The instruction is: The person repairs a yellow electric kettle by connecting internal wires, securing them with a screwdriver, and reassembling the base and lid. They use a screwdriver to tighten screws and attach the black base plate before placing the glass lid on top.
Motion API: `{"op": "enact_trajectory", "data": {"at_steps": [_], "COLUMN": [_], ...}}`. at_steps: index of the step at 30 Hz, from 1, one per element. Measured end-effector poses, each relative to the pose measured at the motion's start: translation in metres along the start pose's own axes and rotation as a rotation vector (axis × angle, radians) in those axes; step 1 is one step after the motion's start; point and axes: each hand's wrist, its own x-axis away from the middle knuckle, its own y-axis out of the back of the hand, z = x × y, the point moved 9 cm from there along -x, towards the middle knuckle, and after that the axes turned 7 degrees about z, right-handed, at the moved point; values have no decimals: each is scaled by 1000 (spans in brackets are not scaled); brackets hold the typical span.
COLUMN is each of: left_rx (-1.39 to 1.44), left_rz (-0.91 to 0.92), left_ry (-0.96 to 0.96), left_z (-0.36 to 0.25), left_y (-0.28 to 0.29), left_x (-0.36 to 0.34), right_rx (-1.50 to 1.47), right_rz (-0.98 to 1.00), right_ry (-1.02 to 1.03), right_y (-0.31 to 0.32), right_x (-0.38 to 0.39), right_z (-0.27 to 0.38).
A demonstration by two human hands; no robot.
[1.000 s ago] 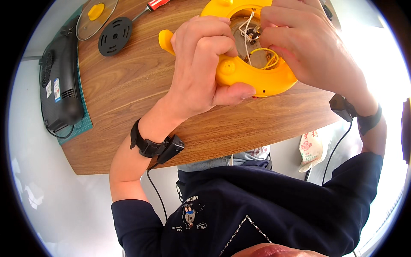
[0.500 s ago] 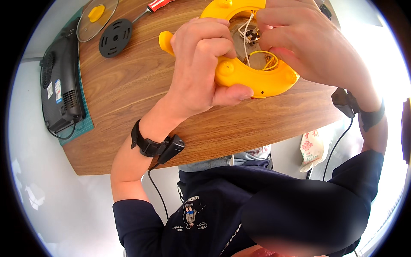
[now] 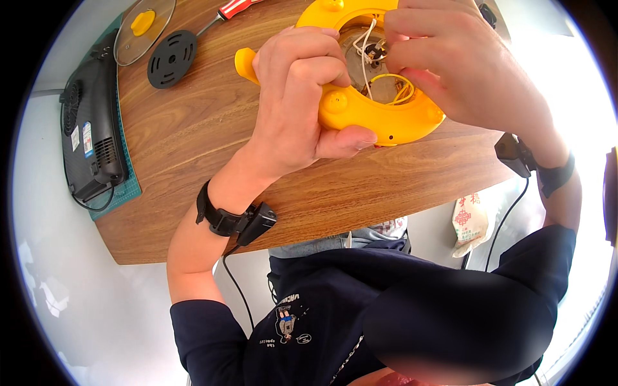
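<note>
A round yellow plastic appliance housing is tilted up above the far part of the table, its open side facing me. Inside it show a metal plate, white wires and a yellow wire. My left hand wraps round the housing's left side, thumb along the near rim and fingers over the edge. On the opposite side, my right hand reaches into the opening with its fingers curled and pressed together. Whatever those fingertips hold is hidden behind the hand.
A black slotted disc lies beside a red-handled screwdriver on the wooden table. A glass lid with a yellow knob is at the far left. A black device rests on a green mat.
The housing and my left hand have shifted very slightly left. My right hand stays curled at the opening, with almost no movement.
</note>
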Motion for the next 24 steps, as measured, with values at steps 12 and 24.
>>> {"op": "enact_trajectory", "data": {"at_steps": [12,24], "left_rx": [38,42], "left_rz": [-105,-81], "left_ry": [-16,-22], "left_z": [2,2], "left_y": [3,3], "left_x": [1,0], "right_rx": [-20,-368], "right_rz": [-342,-312], "right_ry": [-274,-718], "right_y": [20,-93], "right_x": [42,110], "right_z": [-40,-77]}}
